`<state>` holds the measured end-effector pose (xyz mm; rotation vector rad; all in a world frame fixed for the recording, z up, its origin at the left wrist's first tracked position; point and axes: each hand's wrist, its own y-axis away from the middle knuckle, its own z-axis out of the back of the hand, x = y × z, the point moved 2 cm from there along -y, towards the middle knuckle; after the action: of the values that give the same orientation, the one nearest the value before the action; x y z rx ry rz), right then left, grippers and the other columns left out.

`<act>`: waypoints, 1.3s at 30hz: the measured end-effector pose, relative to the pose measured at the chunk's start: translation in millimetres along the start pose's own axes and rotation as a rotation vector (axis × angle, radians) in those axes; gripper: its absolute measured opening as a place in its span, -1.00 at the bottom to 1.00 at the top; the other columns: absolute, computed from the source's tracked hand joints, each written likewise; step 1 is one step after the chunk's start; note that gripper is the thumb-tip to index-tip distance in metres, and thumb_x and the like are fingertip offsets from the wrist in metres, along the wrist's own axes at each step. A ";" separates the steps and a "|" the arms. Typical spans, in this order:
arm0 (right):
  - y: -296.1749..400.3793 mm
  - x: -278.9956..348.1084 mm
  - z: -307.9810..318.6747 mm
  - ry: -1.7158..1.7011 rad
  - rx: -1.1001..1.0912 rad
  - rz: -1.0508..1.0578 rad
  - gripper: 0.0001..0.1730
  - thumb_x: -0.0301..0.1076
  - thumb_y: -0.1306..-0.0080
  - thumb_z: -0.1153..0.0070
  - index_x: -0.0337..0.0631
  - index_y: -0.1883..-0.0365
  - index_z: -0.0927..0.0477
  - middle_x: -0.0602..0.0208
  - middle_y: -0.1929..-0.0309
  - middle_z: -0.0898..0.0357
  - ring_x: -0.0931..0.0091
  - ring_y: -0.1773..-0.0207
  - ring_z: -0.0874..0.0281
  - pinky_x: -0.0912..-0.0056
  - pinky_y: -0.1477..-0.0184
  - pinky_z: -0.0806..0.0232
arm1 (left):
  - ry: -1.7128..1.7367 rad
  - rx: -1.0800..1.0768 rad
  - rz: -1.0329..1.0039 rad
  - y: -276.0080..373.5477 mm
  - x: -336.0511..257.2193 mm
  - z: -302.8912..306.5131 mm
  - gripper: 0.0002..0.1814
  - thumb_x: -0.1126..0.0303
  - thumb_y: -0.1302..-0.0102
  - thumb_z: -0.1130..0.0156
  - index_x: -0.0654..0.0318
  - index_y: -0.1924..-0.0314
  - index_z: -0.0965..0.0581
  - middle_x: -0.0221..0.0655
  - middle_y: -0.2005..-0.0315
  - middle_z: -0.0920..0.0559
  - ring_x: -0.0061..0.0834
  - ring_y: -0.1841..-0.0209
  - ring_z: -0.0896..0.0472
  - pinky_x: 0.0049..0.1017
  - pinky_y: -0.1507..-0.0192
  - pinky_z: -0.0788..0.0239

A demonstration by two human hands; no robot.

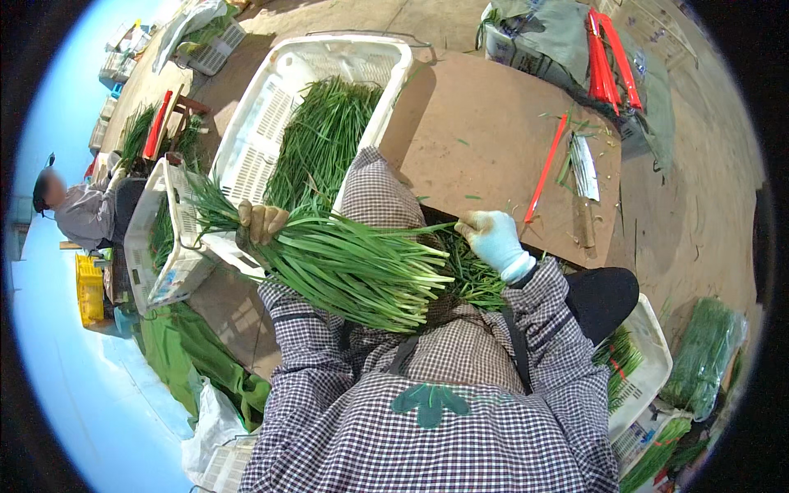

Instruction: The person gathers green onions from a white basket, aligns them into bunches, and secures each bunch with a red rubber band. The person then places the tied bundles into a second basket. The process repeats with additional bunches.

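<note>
My left hand (262,225) grips a thick bunch of garlic chives (357,265) near its leafy end. The bunch lies across above my lap, its pale cut ends pointing right. My right hand (493,243), in a light blue glove with a soiled fingertip area, pinches a few green blades that stretch away from the bunch's upper edge. Below that hand, loose chive leaves (474,283) are heaped at my lap. Ahead stands a white plastic crate (246,145) with a mass of chives (327,135) in it.
A brown board (493,142) to the right carries a knife (584,169) and a red tie strip (547,166). More red strips (607,61) lie on a covered crate. Bagged chives (706,357) rest at right. Another person (86,209) sits at left behind a white crate (145,246).
</note>
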<state>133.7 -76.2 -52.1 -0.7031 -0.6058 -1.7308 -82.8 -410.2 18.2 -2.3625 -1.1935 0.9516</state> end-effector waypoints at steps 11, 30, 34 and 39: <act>69.0 -44.2 28.7 0.563 0.796 0.130 -0.75 -0.13 -0.21 -0.15 -0.02 0.28 -0.75 0.20 0.30 -0.70 0.26 0.24 -0.67 0.20 0.22 -0.48 | 0.013 -0.050 -0.134 26.1 -2.9 8.5 -0.92 0.44 -0.41 -0.10 0.25 0.14 -0.49 -0.56 0.68 -0.42 -0.70 0.57 -0.40 -0.56 0.19 -0.31; -28.4 63.3 -19.1 -0.493 0.680 0.078 0.42 0.55 -0.02 -0.14 -0.35 -0.51 0.12 -0.18 -0.49 -0.01 0.13 -0.55 0.04 0.21 -0.52 0.10 | -0.574 -1.050 -0.022 -48.5 15.2 -20.4 -0.82 0.35 -0.30 -0.18 0.36 0.28 -0.53 -0.42 0.54 -0.49 -0.46 0.42 -0.51 -0.41 0.23 -0.45; -3.3 85.3 -14.5 -0.366 0.517 0.121 0.55 0.37 0.12 -0.41 -0.29 -0.52 0.28 -0.27 -0.49 0.05 0.04 -0.55 0.08 0.20 -0.50 0.07 | -0.916 -1.056 -0.162 -71.4 21.3 -37.8 -0.82 0.40 -0.27 -0.07 0.33 0.46 -0.49 -0.35 0.62 -0.51 -0.43 0.59 -0.48 -0.49 0.47 -0.39; 35.1 124.0 -51.6 0.153 0.257 -0.006 0.43 0.25 0.01 -0.36 -0.19 -0.54 0.31 -0.17 -0.48 -0.01 0.03 -0.42 -0.17 -0.05 -0.35 -0.16 | -0.949 -1.048 -0.108 -76.7 22.6 -41.6 -0.81 0.32 -0.29 -0.15 0.32 0.33 -0.54 -0.36 0.55 -0.52 -0.42 0.48 -0.54 -0.42 0.37 -0.47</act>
<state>134.3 -203.6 3.2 -0.3857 -0.7083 -1.6574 -89.3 -346.0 81.2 -2.4445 -2.6676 1.8271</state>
